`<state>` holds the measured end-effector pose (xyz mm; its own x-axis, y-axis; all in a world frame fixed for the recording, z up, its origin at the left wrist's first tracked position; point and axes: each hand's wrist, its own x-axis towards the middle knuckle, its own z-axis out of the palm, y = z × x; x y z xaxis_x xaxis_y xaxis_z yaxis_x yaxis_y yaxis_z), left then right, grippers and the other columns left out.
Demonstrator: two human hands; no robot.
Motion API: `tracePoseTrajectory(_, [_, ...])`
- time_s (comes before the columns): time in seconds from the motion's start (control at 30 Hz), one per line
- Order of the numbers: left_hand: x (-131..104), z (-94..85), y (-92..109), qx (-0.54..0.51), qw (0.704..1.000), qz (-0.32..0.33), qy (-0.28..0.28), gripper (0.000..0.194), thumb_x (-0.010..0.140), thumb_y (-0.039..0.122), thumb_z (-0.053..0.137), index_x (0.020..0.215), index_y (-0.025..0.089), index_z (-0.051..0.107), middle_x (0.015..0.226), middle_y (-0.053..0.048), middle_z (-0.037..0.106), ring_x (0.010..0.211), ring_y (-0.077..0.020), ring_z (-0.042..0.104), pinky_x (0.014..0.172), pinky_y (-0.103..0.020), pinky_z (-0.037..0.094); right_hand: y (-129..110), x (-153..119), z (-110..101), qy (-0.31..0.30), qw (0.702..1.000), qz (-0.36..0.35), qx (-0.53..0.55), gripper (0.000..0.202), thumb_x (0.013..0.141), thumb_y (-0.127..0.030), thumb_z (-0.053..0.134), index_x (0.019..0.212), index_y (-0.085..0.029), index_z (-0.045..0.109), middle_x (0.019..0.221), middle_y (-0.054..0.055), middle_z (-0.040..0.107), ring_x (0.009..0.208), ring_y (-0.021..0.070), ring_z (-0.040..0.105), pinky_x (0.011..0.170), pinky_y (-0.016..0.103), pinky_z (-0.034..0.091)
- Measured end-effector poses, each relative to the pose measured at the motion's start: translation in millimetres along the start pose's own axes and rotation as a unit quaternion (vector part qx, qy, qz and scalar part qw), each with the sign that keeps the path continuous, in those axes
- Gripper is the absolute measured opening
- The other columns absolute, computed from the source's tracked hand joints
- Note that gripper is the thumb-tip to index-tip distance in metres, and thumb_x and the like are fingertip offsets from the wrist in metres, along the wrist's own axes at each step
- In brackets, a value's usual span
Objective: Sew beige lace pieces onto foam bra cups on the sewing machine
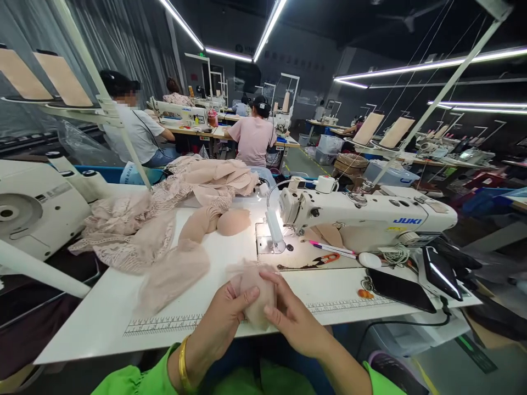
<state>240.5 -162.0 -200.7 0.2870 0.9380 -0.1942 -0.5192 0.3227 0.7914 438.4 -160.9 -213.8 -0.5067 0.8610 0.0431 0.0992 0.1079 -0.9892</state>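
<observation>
Between my two hands, over the table's front edge, is a beige piece of sheer fabric (256,293), curved like a bra cup. My left hand (224,310) grips its left side, thumb on top. On the opposite side, my right hand (294,315) pinches it between thumb and fingers. Just beyond stands a white JUKI sewing machine (370,219), its needle area lit. Left of it lie beige molded cups (234,221) in an overlapping row. A flat sheer beige piece (175,277) rests nearer to me, beside a heap of beige lace fabric (132,230).
On the right are thread snips (326,259), a pen (333,248), a black phone (401,289) and a coiled white cable (396,254). A printed ruler (164,325) runs along the table's front. Thread cones (63,77) stand at upper left. Co-workers (253,131) sit ahead.
</observation>
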Motion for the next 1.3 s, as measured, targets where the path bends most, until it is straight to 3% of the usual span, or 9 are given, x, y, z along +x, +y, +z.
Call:
tracePoseTrajectory(0.07, [-4.7,1.7,0.1,0.006,0.999,-0.017,-0.036,0.046,0.087,0.037,0.084,0.127,0.018,0.075,0.124,-0.014,0.076,0.116,-0.032,0.068,0.094,-0.036,0.056,-5.8,4.6,-14.0,-0.026,1.0,0.016,0.008,0.066,0.102,-0.063,0.056,0.161,-0.038,0.037,0.17,0.004,0.031,0.158,0.0281,0.027,0.128,0.046,0.023])
tracePoseTrajectory(0.13, [-7.4,0.6,1.1,-0.002,0.999,-0.01,-0.04,0.045,0.087,0.036,0.083,0.128,0.019,0.075,0.125,-0.014,0.076,0.117,-0.0322,0.068,0.094,-0.036,0.056,-7.4,6.8,-22.1,-0.031,0.998,0.04,0.038,0.074,0.101,-0.069,0.051,0.165,-0.039,0.028,0.171,0.005,0.031,0.157,0.0285,0.028,0.128,0.048,0.023])
tracePoseTrajectory(0.23, [-7.0,-3.2,2.7,-0.02,0.999,0.013,-0.025,0.044,0.088,0.032,0.082,0.13,0.021,0.074,0.126,-0.013,0.075,0.119,-0.0316,0.067,0.093,-0.035,0.056,-2.8,6.0,-17.2,-0.022,0.989,0.063,0.129,0.085,0.097,-0.074,0.053,0.167,-0.041,0.017,0.164,0.008,0.043,0.149,0.028,0.043,0.124,0.049,0.031])
tracePoseTrajectory(0.3, [-4.6,-5.3,2.6,-0.033,0.999,0.02,-0.004,0.045,0.086,0.029,0.083,0.13,0.022,0.075,0.125,-0.012,0.076,0.119,-0.031,0.067,0.091,-0.033,0.056,2.5,5.7,-5.3,0.019,0.979,0.059,0.196,0.091,0.095,-0.07,0.064,0.166,-0.04,0.016,0.151,0.009,0.058,0.137,0.0271,0.056,0.118,0.048,0.039])
tracePoseTrajectory(0.43, [3.0,-5.1,-1.5,-0.044,0.997,0.043,0.041,0.038,0.087,0.034,0.082,0.122,0.019,0.079,0.124,-0.013,0.076,0.117,-0.0305,0.066,0.088,-0.031,0.056,12.5,9.1,17.3,0.136,0.957,0.04,0.254,0.092,0.087,-0.051,0.082,0.16,-0.032,0.028,0.124,0.007,0.073,0.114,0.0247,0.069,0.106,0.041,0.05])
tracePoseTrajectory(0.53, [8.5,-3.0,-5.0,-0.035,0.995,0.06,0.074,0.04,0.085,0.041,0.085,0.115,0.016,0.081,0.117,-0.014,0.078,0.114,-0.0305,0.067,0.085,-0.03,0.056,17.6,11.0,22.3,0.167,0.949,0.04,0.263,0.087,0.085,-0.047,0.085,0.155,-0.03,0.036,0.116,0.006,0.075,0.106,0.0236,0.071,0.099,0.038,0.053])
tracePoseTrajectory(0.67, [11.1,-1.4,-6.3,-0.022,0.994,0.065,0.082,0.044,0.082,0.044,0.087,0.117,0.017,0.081,0.115,-0.014,0.078,0.114,-0.0307,0.067,0.086,-0.031,0.056,20.7,11.2,19.6,0.182,0.943,0.037,0.275,0.084,0.083,-0.046,0.087,0.152,-0.031,0.04,0.115,0.005,0.075,0.105,0.0233,0.071,0.094,0.036,0.055])
tracePoseTrajectory(0.97, [10.1,3.9,-7.0,-0.025,0.993,0.086,0.073,0.042,0.087,0.04,0.082,0.122,0.018,0.078,0.123,-0.015,0.076,0.117,-0.0321,0.066,0.088,-0.034,0.057,21.2,14.5,19.5,0.205,0.932,0.022,0.299,0.082,0.081,-0.043,0.089,0.148,-0.028,0.044,0.124,0.008,0.074,0.112,0.0248,0.07,0.099,0.039,0.055])
tracePoseTrajectory(1.3, [18.0,13.7,-6.5,-0.107,0.986,0.066,0.112,0.03,0.074,0.033,0.091,0.094,0.015,0.08,0.1,-0.01,0.079,0.108,-0.0292,0.07,0.082,-0.029,0.058,21.3,13.5,20.8,0.239,0.923,0.009,0.3,0.083,0.078,-0.04,0.092,0.146,-0.03,0.046,0.129,0.006,0.071,0.114,0.0239,0.068,0.101,0.037,0.056])
